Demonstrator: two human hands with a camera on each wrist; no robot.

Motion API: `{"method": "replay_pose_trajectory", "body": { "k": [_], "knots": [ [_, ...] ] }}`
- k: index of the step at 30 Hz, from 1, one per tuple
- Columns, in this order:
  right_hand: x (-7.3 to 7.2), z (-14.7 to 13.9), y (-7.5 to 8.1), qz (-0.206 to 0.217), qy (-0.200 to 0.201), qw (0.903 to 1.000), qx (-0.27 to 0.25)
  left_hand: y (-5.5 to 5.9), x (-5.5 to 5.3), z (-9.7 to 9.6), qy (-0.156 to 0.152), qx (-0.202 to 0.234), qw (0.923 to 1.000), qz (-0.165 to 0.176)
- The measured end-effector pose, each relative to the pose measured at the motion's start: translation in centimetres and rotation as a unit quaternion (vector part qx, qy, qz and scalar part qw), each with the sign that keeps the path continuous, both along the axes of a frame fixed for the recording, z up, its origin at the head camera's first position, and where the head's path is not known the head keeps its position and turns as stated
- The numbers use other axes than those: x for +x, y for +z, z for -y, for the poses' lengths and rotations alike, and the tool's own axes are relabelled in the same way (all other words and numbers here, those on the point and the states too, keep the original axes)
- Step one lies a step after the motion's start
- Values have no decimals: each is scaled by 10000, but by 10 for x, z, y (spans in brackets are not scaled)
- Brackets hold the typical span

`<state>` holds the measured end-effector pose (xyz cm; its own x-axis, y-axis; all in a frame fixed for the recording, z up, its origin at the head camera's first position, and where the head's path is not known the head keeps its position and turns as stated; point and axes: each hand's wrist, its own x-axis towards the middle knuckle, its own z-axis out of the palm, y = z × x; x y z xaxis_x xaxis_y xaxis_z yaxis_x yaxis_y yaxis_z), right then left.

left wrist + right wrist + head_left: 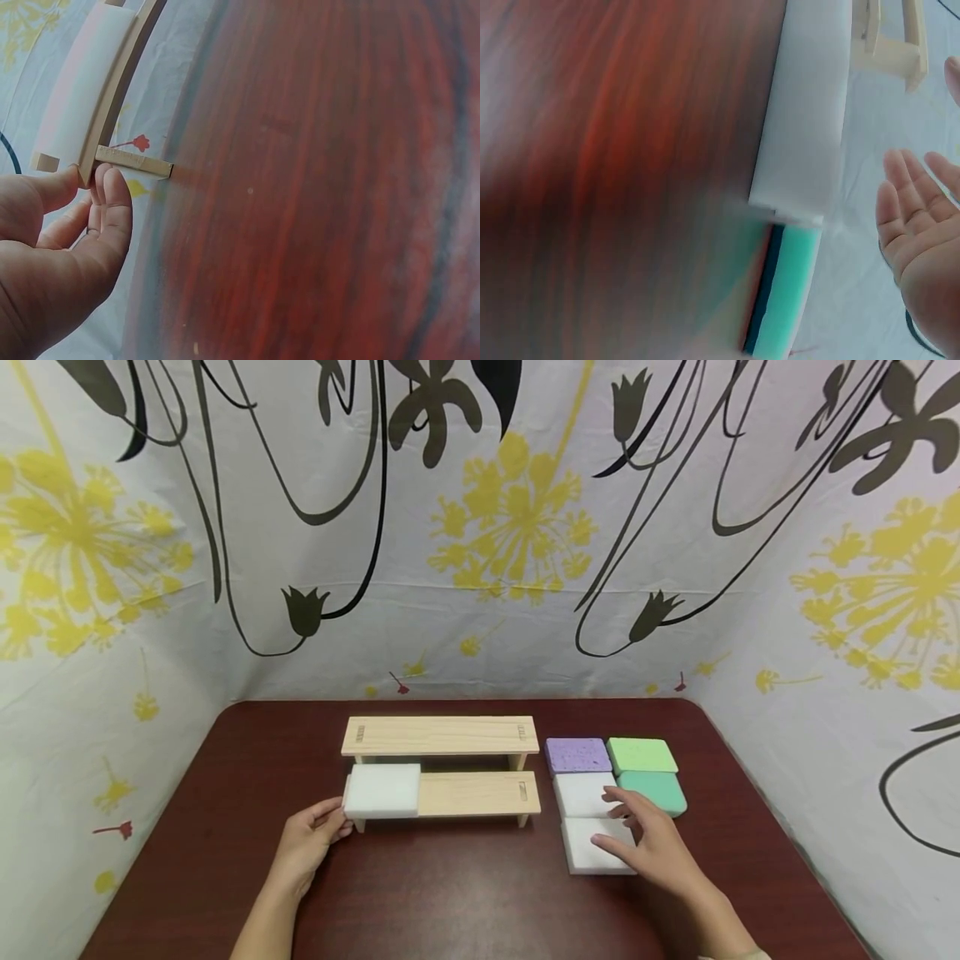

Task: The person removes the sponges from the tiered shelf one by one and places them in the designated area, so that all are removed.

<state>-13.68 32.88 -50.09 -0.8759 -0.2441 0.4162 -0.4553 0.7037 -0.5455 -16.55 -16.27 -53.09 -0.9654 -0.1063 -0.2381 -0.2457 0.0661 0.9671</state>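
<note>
A two-tier wooden shelf (480, 794) stands on the table, with a white sponge (384, 790) lying on the left half of its lower tier. At that tier's left end my left hand (309, 845) pinches the board's edge, the thumb above and fingers below; the left wrist view shows this grip near a wooden leg (135, 160). Over on the right, my right hand (654, 843) hovers above two white sponges (588, 847), fingers spread and holding nothing. In the right wrist view the right hand (930, 232) is apart from the white sponge (802, 112) beside it.
Behind the white sponges lies a purple sponge (578, 755), with a light green sponge (642, 755) and a teal sponge (654, 792) to its right. The shelf's upper tier (442, 735) rises behind the lower one. A patterned cloth (487, 635) hangs around the dark red table (450, 893).
</note>
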Motion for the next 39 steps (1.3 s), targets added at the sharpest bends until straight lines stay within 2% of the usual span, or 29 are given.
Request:
{"method": "replay_pose_trajectory", "body": {
  "k": [7, 13, 26, 39],
  "knots": [
    [-10, 25, -2, -147, 350, 9991, -181, 0, -2, -2, 4, 7, 10000, -6],
    [-17, 44, -2, -30, 512, 9985, -207, 1, -2, -2, -14, -25, 10000, -14],
    [-29, 76, 9, 256, 638, 9974, -197, 0, -2, -1, -20, -53, 10000, -2],
    [-40, 101, 18, 144, 781, 9965, -277, 4, 0, -1, 21, -44, 10000, 41]
  ]
}}
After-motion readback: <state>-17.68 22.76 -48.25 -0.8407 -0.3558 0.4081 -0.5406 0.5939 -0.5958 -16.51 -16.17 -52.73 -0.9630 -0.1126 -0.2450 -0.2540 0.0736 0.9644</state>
